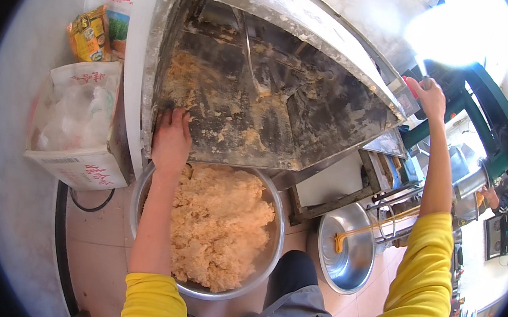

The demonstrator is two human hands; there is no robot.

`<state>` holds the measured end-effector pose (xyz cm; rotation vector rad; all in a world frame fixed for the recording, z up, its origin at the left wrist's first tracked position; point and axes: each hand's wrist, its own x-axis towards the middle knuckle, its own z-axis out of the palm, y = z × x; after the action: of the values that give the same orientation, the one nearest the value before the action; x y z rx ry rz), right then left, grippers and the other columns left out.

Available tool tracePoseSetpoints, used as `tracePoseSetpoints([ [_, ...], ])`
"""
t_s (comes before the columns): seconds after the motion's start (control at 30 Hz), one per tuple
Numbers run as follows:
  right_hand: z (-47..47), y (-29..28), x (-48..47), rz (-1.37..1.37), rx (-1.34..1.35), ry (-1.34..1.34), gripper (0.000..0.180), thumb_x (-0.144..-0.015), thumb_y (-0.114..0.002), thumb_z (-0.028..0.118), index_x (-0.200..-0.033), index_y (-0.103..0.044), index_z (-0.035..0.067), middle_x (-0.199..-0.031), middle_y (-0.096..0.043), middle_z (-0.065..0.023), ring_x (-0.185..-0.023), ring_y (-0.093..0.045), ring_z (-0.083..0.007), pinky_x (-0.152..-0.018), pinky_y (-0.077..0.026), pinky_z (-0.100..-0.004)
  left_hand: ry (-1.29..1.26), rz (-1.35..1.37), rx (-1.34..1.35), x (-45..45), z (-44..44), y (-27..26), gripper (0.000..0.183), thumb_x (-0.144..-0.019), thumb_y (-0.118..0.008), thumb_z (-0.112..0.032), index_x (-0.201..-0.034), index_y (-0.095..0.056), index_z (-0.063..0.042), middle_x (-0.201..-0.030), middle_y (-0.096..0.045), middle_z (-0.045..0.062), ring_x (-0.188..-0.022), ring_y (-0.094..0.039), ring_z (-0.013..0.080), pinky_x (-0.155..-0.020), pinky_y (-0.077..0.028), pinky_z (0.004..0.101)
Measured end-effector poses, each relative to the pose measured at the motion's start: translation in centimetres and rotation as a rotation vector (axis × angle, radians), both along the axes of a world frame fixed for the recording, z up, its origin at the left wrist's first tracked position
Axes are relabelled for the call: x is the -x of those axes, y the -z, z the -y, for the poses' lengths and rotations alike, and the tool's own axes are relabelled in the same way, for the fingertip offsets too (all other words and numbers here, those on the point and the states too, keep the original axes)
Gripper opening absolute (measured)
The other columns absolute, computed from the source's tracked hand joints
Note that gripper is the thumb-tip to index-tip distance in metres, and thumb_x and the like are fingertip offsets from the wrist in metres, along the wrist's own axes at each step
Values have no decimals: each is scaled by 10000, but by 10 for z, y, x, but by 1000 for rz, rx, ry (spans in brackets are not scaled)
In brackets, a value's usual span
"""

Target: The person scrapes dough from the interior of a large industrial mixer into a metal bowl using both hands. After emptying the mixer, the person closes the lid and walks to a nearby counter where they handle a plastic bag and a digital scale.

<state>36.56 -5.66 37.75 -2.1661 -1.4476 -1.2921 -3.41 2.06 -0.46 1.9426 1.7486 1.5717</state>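
Note:
My left hand (172, 144) reaches over the near left corner of a dough mixer's metal trough (239, 121), fingers against its flour-crusted inner side. A curved metal mixing bar (246, 44) crosses the trough, and scraps of dough cling to the walls. Below the trough's lip sits a wide metal basin (275, 251), heaped with crumbly, pale orange dough (223, 228). Out to the right, my right hand (431, 101) is at the mixer's far right corner, beside a red part (410, 87) and a dark knob. Whether its fingers grip either one is unclear.
An open cardboard carton (79, 166) with clear plastic bags stands left, below a yellow packet (90, 35). Right of my knee, a second metal basin (348, 271) catches yellow strands (384, 226) from a green-framed machine (502, 117). Another person's hand (488, 195) shows at far right.

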Motion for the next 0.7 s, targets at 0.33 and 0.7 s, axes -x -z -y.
tracePoseSetpoints([
  [0.33,-60,-22,-51,-267,252,392,439,-779,-630,388,-1018,-690,25,-1015,-685,-196,-1017,-647,-342,-864,-494,-435,-18,-20,-43,-1,3,-1,143,-917,-547,-165,-998,-553,-47,-998,-584,136,-952,-575,344,-785,-512,425],
  [0.7,-37,-5,-77,-197,136,-315,343,-844,-635,369,-931,-653,38,-774,-667,-152,-681,-595,-285,-685,-456,-366,-61,-25,5,-4,3,-4,206,-929,-544,-221,-1008,-573,-33,-1041,-588,146,-915,-608,341,-746,-534,423],
])
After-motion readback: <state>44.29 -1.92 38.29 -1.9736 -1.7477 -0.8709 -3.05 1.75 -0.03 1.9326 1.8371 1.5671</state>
